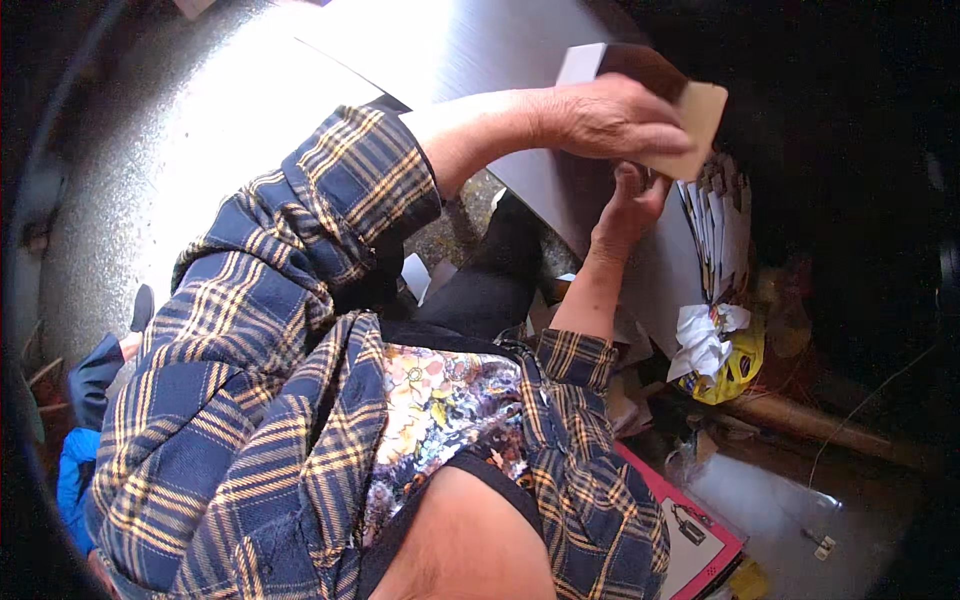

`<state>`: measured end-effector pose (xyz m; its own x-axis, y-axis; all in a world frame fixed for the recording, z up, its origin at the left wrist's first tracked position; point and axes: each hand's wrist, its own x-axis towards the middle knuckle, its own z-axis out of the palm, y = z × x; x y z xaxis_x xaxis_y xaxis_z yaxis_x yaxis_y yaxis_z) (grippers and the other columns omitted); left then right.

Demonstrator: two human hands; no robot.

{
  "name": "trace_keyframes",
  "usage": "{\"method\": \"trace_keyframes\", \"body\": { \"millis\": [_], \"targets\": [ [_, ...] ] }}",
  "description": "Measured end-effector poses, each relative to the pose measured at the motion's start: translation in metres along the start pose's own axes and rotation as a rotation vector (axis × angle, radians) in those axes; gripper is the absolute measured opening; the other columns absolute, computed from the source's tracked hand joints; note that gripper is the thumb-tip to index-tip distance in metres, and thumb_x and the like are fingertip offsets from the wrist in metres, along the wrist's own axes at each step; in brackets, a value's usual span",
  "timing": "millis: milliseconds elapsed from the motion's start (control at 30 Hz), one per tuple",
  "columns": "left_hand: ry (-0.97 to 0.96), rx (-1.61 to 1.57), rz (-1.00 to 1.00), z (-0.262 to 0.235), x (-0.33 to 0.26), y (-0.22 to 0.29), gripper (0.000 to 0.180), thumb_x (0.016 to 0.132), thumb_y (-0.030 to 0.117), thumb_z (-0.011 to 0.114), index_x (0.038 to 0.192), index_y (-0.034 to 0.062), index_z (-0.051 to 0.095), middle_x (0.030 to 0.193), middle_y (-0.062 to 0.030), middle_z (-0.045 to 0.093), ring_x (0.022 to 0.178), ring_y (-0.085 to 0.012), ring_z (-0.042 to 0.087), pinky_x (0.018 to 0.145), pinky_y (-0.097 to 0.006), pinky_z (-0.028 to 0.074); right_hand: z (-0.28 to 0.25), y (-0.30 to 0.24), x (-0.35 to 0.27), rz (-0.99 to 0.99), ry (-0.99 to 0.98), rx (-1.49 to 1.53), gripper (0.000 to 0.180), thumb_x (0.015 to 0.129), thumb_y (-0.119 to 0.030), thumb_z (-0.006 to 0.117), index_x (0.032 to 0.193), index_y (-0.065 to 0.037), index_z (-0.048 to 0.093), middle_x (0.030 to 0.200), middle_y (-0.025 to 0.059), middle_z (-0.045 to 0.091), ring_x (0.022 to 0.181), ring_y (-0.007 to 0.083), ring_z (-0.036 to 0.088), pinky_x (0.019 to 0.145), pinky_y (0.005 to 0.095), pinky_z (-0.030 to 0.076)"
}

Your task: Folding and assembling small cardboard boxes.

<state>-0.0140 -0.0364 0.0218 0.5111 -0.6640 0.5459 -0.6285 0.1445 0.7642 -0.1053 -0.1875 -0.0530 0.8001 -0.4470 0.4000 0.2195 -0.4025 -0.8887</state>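
Note:
My left hand [625,118] reaches across the grey table, its fingers bent over a stiff tan card piece [706,110], slightly blurred. Below it, my right hand [638,200] has its thumb raised against the near edge of the same piece; its other fingers are mostly hidden. A dark brown panel [645,66] and a white flap [581,64] show just beyond my left hand; whether they join the tan piece I cannot tell. Right of my right hand, several thin folded card pieces [715,230] stand packed in a row.
The grey table [470,50] extends beyond my arms. Crumpled white paper [705,335] lies by a yellow bag [742,368] on the right. Lower right are a pink-edged board [690,540] and clear plastic [770,490]. At the left edge, another person's blue clothing [78,465] shows.

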Motion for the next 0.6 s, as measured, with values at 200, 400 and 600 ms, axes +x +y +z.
{"method": "trace_keyframes", "body": {
  "millis": [200,400,600],
  "targets": [
    [0.445,0.558,-0.314,-0.03,0.022,-0.038,0.084,0.074,0.035,0.07,0.142,0.0114,0.026,0.147,-0.0161,0.03,0.133,-0.037,0.03,0.11,-0.042,0.029,0.0,0.017,-0.001,-0.115,0.043,-0.099,0.086,0.077,-0.023,0.074,0.14,-0.002,0.021,0.131,0.0177,0.038,0.114,0.0288,0.043,0.096,0.0379,0.041],
    [0.328,0.417,-0.387,-0.019,0.019,-0.07,0.055,0.072,0.027,0.064,0.124,0.0135,0.054,0.11,-0.0184,0.063,0.105,-0.0324,0.06,0.091,-0.038,0.047,0.004,0.016,0.0,-0.184,0.01,-0.093,0.09,0.075,-0.024,0.075,0.142,-0.005,0.018,0.13,0.0167,0.036,0.116,0.0263,0.041,0.097,0.0392,0.04],
    [0.111,0.317,-0.504,-0.02,0.004,-0.049,0.048,0.069,0.015,0.06,0.116,0.0104,0.06,0.101,-0.0194,0.066,0.099,-0.0323,0.062,0.085,-0.04,0.05,0.001,0.031,0.018,-0.154,-0.078,0.174,0.092,0.073,-0.016,0.075,0.143,-0.006,0.016,0.131,0.0109,0.035,0.115,0.024,0.042,0.103,0.036,0.033]
  ]
}}
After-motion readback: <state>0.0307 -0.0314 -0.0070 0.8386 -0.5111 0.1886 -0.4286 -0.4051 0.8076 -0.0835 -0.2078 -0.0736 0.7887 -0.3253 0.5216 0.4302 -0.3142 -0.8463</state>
